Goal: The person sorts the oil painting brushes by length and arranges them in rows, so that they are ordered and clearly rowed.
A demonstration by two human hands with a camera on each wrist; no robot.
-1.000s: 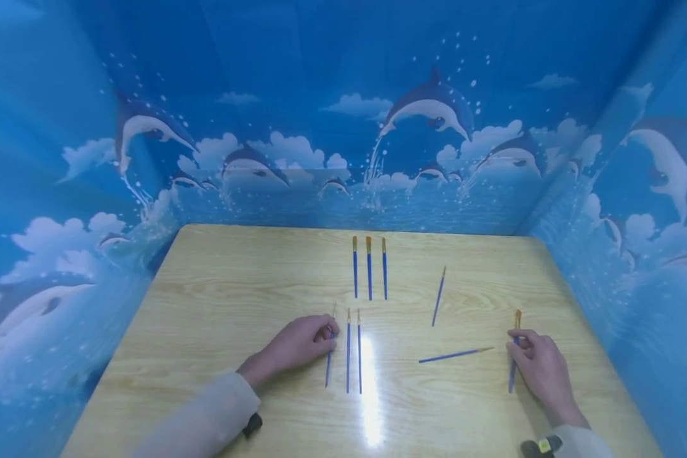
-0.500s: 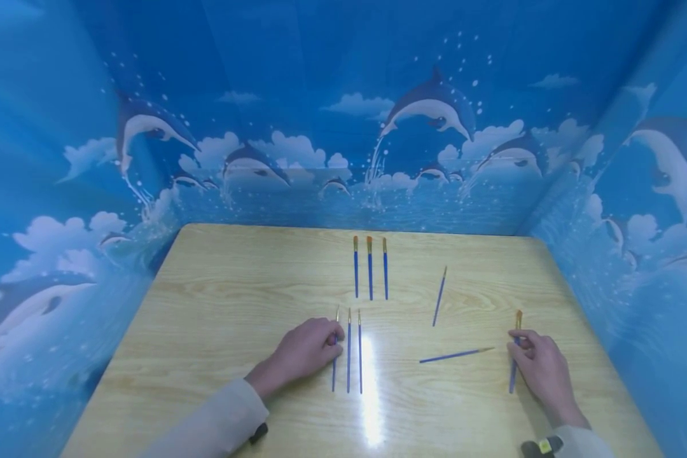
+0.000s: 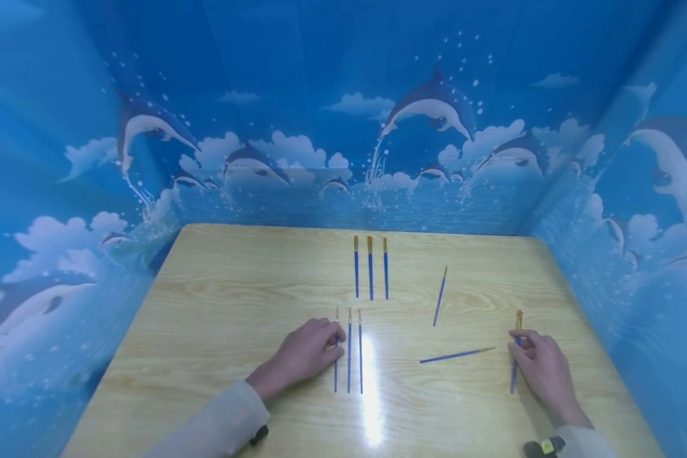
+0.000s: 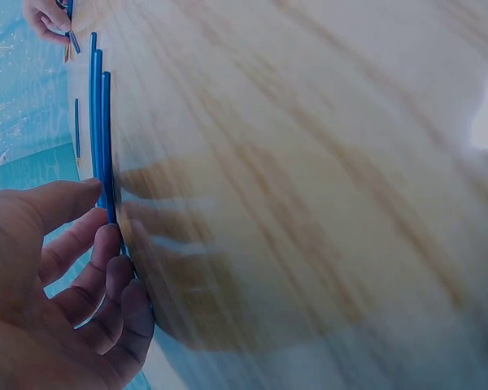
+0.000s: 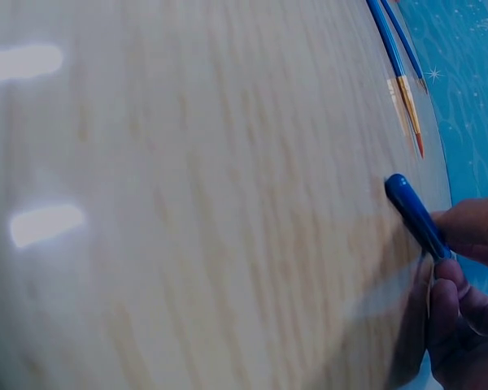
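My left hand [image 3: 305, 351] pinches a thin blue paintbrush [image 3: 336, 374] between thumb and fingers, low over the table. Beside it, on the right, lie two similar thin brushes, a middle one [image 3: 349, 362] and a right one [image 3: 360, 362], roughly parallel to it. In the left wrist view, the blue handles [image 4: 106, 114] run side by side past the thumb. At the right side of the table, my right hand [image 3: 544, 372] holds a blue paintbrush [image 3: 513, 380] with orange bristles pointing away. Its rounded handle end [image 5: 407, 199] sticks out from the fingers in the right wrist view.
Farther back, three orange-tipped brushes [image 3: 371, 277] lie in a row. Between the hands are two loose brushes, one slanted [image 3: 439, 298] and one nearly crosswise [image 3: 455, 356]. A dolphin-print curtain [image 3: 298, 197] surrounds the wooden table [image 3: 223, 273] on three sides.
The left hand has shifted slightly right and turned its brush from a slant to nearly parallel with the two beside it. The right hand has stayed in place with its brush.
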